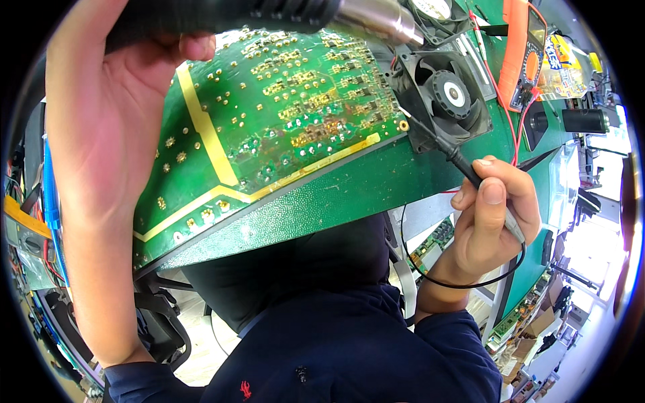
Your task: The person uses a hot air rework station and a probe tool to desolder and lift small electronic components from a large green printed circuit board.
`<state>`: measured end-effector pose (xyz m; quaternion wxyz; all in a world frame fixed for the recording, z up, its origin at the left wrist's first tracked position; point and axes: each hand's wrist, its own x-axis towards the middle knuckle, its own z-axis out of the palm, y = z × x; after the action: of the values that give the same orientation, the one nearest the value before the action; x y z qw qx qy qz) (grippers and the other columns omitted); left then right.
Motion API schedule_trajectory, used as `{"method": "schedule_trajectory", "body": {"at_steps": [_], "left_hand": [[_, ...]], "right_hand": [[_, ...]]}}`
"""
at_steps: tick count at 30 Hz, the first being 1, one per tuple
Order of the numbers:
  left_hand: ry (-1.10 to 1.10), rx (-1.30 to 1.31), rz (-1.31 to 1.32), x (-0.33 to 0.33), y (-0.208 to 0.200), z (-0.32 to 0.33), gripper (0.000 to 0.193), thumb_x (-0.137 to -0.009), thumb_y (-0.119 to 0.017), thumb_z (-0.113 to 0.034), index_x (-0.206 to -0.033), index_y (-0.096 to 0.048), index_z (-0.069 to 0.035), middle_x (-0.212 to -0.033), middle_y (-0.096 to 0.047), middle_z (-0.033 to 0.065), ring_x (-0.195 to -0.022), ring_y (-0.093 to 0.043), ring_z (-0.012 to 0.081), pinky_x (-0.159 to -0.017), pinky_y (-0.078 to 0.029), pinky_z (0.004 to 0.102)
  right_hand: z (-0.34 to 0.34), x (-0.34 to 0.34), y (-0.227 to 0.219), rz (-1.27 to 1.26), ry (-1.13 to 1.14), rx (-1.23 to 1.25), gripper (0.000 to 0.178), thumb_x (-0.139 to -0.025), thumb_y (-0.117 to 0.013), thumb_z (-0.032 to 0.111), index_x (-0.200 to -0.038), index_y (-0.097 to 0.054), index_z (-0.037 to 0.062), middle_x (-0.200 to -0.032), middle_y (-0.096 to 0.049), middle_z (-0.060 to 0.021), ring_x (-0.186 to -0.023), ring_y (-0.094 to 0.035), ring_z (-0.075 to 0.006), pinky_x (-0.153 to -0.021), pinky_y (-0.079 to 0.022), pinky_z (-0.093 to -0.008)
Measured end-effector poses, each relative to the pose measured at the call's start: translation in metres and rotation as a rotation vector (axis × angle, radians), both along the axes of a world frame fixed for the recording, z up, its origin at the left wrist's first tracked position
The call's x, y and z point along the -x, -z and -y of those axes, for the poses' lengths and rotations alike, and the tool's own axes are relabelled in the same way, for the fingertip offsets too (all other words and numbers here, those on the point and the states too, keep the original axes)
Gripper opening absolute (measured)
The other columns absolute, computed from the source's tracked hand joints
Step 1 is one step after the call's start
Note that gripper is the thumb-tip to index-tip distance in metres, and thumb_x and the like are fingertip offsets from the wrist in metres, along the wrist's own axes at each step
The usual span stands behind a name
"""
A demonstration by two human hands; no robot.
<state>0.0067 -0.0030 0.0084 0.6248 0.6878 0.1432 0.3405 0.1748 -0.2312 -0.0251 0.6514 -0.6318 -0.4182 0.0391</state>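
Note:
My left hand (117,114) is wrapped round the black body of a hot-air gun (269,15), whose metal nozzle points right across the top. Under it lies a large green circuit board (269,114) with small components, solder joints and yellow bands. My right hand (494,215) pinches a black test probe (457,158) between thumb and fingers. Its thin tip reaches up-left to the board's right edge; I cannot tell whether it touches. A thin black lead (430,279) loops from the probe's back end. Beside the tip stands a black cooling fan (450,94).
A second fan (437,12) sits behind the first. Farther right are an orange multimeter (523,57) with red leads, a yellow-labelled bottle (564,67) and a dark cylinder (584,121). The green tabletop's front edge (269,252) runs close to my body.

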Motion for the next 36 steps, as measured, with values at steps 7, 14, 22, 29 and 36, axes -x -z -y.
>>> {"method": "schedule_trajectory", "body": {"at_steps": [7, 14, 22, 29, 36], "left_hand": [[0.020, 0.033, 0.011, 0.000, -0.001, 0.000, 0.056, -0.093, -0.027, -0.037, -0.112, -0.048, 0.010, -0.117, -0.050, 0.0199, -0.101, -0.055, 0.0203, -0.091, -0.041, 0.0328], [0.022, -0.025, -0.059, 0.000, 0.000, 0.001, 0.057, -0.092, -0.027, -0.040, -0.113, -0.050, 0.008, -0.113, -0.055, 0.0162, -0.099, -0.056, 0.0169, -0.091, -0.040, 0.0303], [-0.019, -0.084, -0.094, 0.000, 0.001, 0.004, 0.058, -0.091, -0.028, -0.042, -0.114, -0.051, 0.006, -0.111, -0.056, 0.0143, -0.098, -0.056, 0.0157, -0.091, -0.040, 0.0294], [-0.016, -0.091, -0.103, 0.000, 0.001, 0.003, 0.058, -0.091, -0.028, -0.042, -0.114, -0.051, 0.005, -0.111, -0.056, 0.0139, -0.098, -0.056, 0.0156, -0.091, -0.040, 0.0295], [-0.060, -0.073, -0.110, -0.002, 0.001, 0.005, 0.057, -0.090, -0.029, -0.042, -0.114, -0.051, 0.005, -0.111, -0.056, 0.0142, -0.098, -0.056, 0.0157, -0.091, -0.040, 0.0294]], "right_hand": [[-0.005, -0.006, -0.006, -0.084, 0.060, 0.042, 0.017, -0.080, -0.058, 0.010, -0.079, -0.060, -0.0069, -0.066, -0.058, -0.0091, -0.048, -0.052, -0.0101, -0.045, -0.039, -0.0188], [-0.014, -0.015, -0.017, -0.116, 0.064, 0.085, 0.020, -0.082, -0.055, 0.013, -0.076, -0.061, -0.0056, -0.057, -0.055, -0.0062, -0.045, -0.049, -0.0086, -0.042, -0.033, -0.0184], [-0.016, -0.024, -0.018, -0.182, -0.034, 0.115, 0.022, -0.082, -0.054, 0.015, -0.077, -0.060, -0.0060, -0.052, -0.051, -0.0052, -0.044, -0.047, -0.0084, -0.040, -0.030, -0.0187], [-0.019, -0.031, -0.021, -0.218, -0.104, 0.119, 0.024, -0.082, -0.053, 0.015, -0.078, -0.060, -0.0072, -0.052, -0.051, -0.0056, -0.044, -0.046, -0.0086, -0.041, -0.030, -0.0187], [-0.020, -0.034, -0.023, -0.230, -0.124, 0.141, 0.024, -0.083, -0.053, 0.014, -0.078, -0.060, -0.0079, -0.052, -0.051, -0.0058, -0.044, -0.046, -0.0086, -0.041, -0.030, -0.0186]]}}
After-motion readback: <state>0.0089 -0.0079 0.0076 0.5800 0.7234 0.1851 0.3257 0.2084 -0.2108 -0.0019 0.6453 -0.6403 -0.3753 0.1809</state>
